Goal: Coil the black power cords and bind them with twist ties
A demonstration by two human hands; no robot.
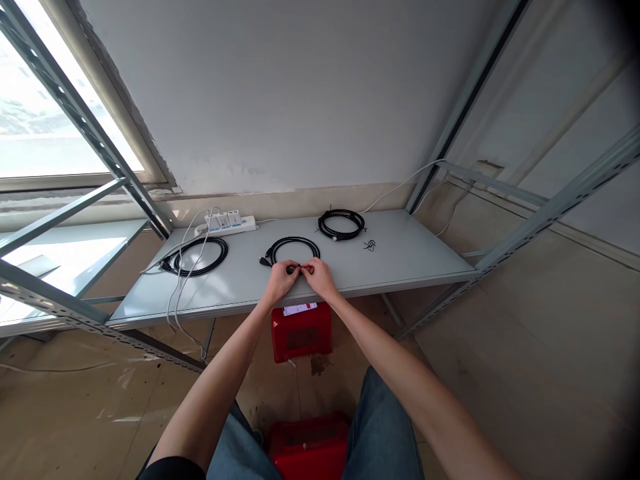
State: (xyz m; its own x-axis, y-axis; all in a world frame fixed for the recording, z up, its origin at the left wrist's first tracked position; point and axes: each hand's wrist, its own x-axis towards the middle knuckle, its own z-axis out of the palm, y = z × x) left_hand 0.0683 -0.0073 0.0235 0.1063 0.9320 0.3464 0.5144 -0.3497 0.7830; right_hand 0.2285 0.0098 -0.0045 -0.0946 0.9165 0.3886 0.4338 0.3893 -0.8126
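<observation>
At the shelf's near edge, my left hand (281, 279) and my right hand (320, 276) meet, fingertips pinched together. A small dark strip, apparently a black twist tie, shows between them at the near side of a coiled black cable (295, 239). The fingers hide that part of the coil; its plug end (265, 261) lies to the left. Right of my hands are several loose black twist ties (370, 245). Behind these lies another black cable coil (342, 225), with thin tie ends sticking out. A third coiled black cable (201, 257) rests at the left.
A white power strip (233, 225) with plugged-in adapters stands at the back of the grey shelf (400, 257). White cords (176, 293) hang over the front left edge. Metal uprights (443, 150) frame the shelf. A red case (302, 333) is below, another red box (307, 443) between my legs.
</observation>
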